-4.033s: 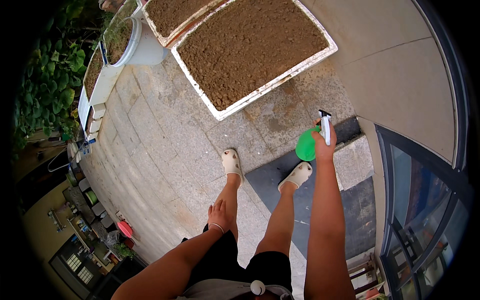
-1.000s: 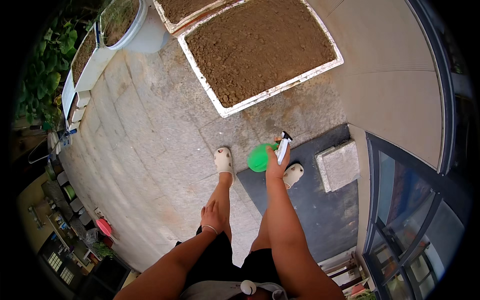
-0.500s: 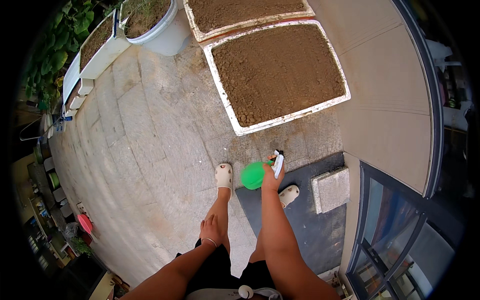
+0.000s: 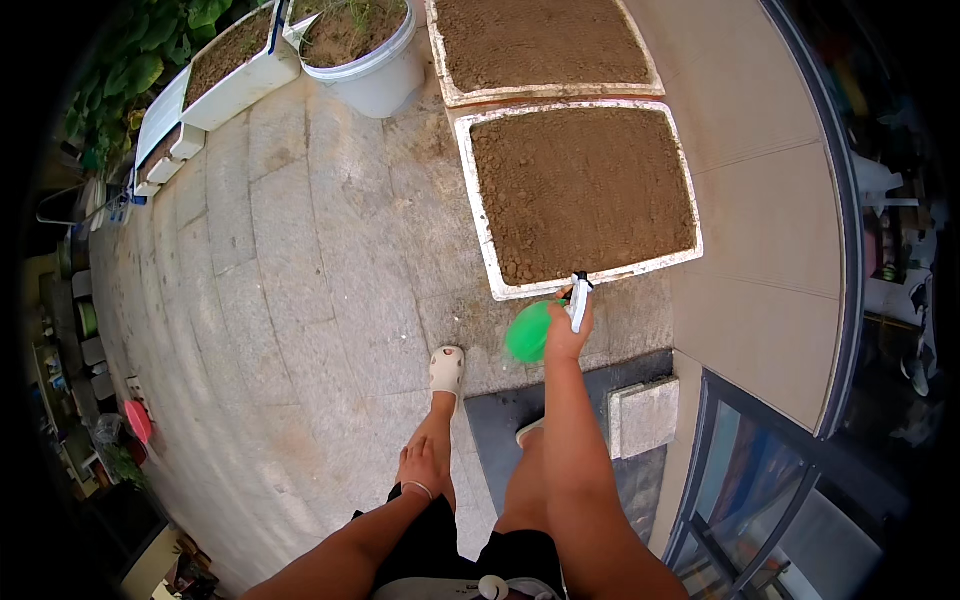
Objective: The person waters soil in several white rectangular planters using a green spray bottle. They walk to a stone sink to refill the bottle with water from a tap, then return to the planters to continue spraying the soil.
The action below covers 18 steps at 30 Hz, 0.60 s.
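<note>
My right hand (image 4: 568,338) is closed round the neck of a green spray bottle (image 4: 528,333) with a white and black trigger head. Its nozzle overlaps the near edge of a white foam planter box (image 4: 481,205); whether they touch I cannot tell. Brown, level soil (image 4: 585,195) fills that box almost to the rim. My left hand (image 4: 420,468) lies on my left leg by the knee, fingers stretched out, with a thin bracelet at the wrist.
Behind stands a second foam box (image 4: 446,60) of soil. A white bucket (image 4: 380,80) with plants and more long planters (image 4: 245,88) line the far left. At right are a beige wall (image 4: 760,220), a glass door (image 4: 745,470) and a stone block (image 4: 643,418) on a dark mat (image 4: 490,420).
My right hand has carried the spray bottle forward, up to the near edge of the planter box. My right foot has shifted and the view has turned slightly. The left hand stays on the leg.
</note>
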### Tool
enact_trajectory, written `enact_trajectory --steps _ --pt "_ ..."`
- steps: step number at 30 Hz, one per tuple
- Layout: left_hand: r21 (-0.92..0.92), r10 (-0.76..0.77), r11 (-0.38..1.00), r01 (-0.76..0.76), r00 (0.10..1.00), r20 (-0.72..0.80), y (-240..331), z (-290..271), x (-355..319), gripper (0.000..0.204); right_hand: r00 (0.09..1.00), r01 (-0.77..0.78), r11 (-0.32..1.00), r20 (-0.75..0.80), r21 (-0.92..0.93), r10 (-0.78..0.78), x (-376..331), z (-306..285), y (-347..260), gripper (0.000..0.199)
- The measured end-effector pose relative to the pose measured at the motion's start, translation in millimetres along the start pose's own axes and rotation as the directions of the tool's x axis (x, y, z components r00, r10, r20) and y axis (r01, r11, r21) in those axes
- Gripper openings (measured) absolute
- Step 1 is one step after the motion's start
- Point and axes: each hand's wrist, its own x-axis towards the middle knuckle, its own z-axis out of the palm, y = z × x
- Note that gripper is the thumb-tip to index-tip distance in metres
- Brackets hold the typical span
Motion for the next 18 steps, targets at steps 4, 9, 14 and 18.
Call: enact_trajectory --steps 4,9,14,18 --pt "-0.013 -0.011 1.000 0.011 1.000 0.012 2.2 -11.8 -1.9 0.073 0.998 -0.039 0.998 -0.051 -0.044 0.037 13.8 16.8 -28.8 0.034" --pt "0.044 -0.040 0.998 0.039 0.999 0.023 -9.4 -3.0 1.9 0.074 0.999 -0.053 0.992 -0.007 0.116 0.054 34.2 26.6 -46.1 0.039" --pt "-0.007 -0.044 0.999 0.043 0.999 -0.017 -1.7 -7.7 6.6 0.067 0.999 0.041 0.997 -0.026 -0.069 -0.043 52.1 0.0 -52.3 0.044" --pt "-0.005 -0.053 0.999 0.053 0.999 -0.001 3.3 -16.7 9.9 0.070 0.991 0.015 0.998 -0.136 0.061 -0.006 73.4 -41.4 -80.6 0.033"
